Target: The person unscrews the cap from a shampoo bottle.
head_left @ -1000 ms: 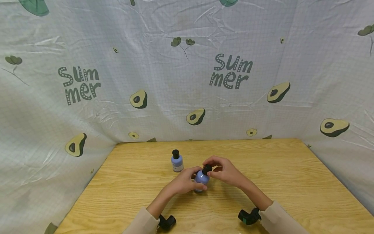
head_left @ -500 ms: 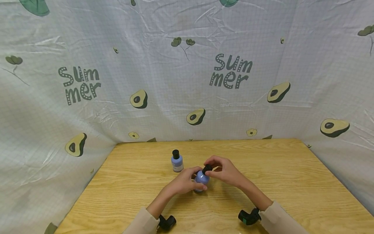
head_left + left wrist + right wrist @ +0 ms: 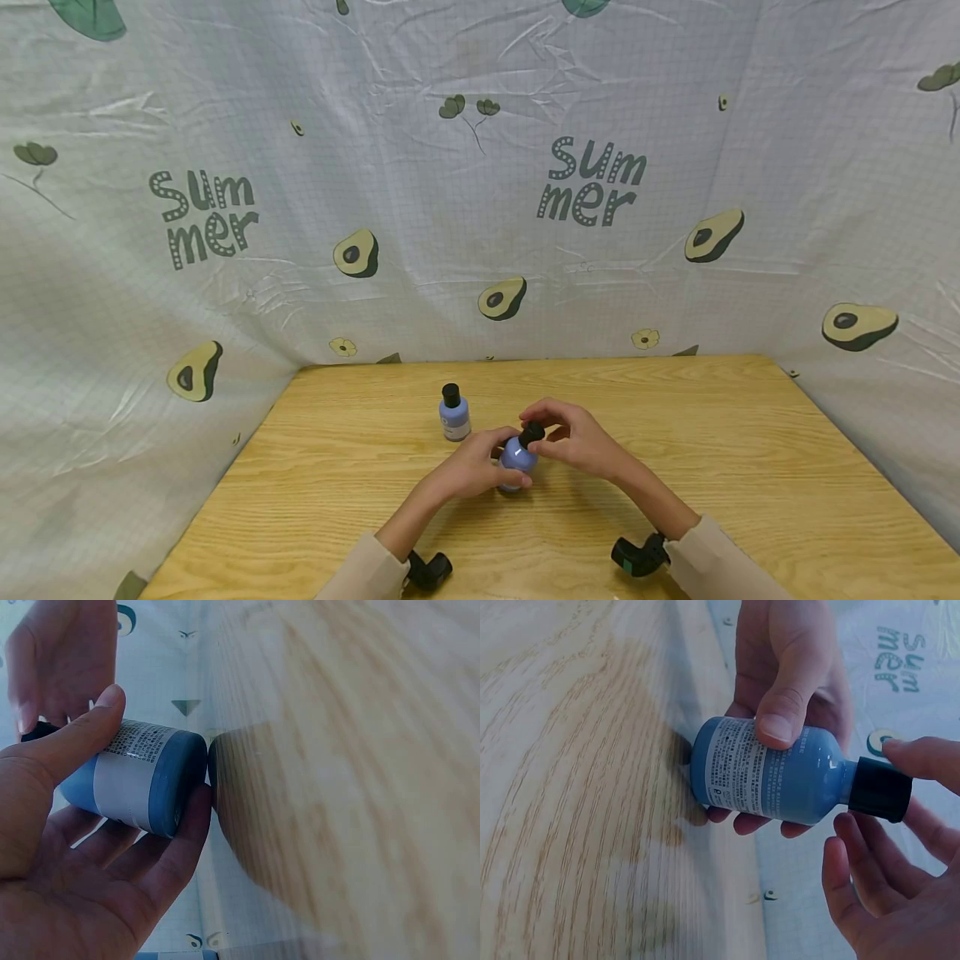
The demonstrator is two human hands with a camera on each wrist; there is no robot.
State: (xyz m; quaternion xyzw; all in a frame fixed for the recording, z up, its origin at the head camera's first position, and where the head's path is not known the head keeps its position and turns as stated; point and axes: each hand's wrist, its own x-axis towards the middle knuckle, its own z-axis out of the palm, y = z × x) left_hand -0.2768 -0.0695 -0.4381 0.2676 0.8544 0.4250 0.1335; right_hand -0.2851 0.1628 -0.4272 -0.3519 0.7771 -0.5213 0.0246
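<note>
A small blue bottle (image 3: 518, 455) with a printed label stands in front of the person, its base at the tabletop. My left hand (image 3: 474, 467) grips it round the body, thumb across the label and fingers behind, as the right wrist view shows. At the top, my right hand (image 3: 576, 437) pinches the black cap (image 3: 881, 789) between thumb and fingers. A short stretch of bottle neck (image 3: 847, 782) shows below that cap. Just behind and left of the hands stands a second blue bottle (image 3: 454, 420), upright, its black cap (image 3: 451, 395) on.
The wooden table (image 3: 337, 467) reaches back to a pale curtain (image 3: 420, 200) printed with avocados, which also hangs along both sides. Black wrist-worn devices (image 3: 640, 556) sit under both forearms, close above the tabletop.
My right fingers shift slightly about the cap, a little right and then back. The left hand and both bottles keep their places.
</note>
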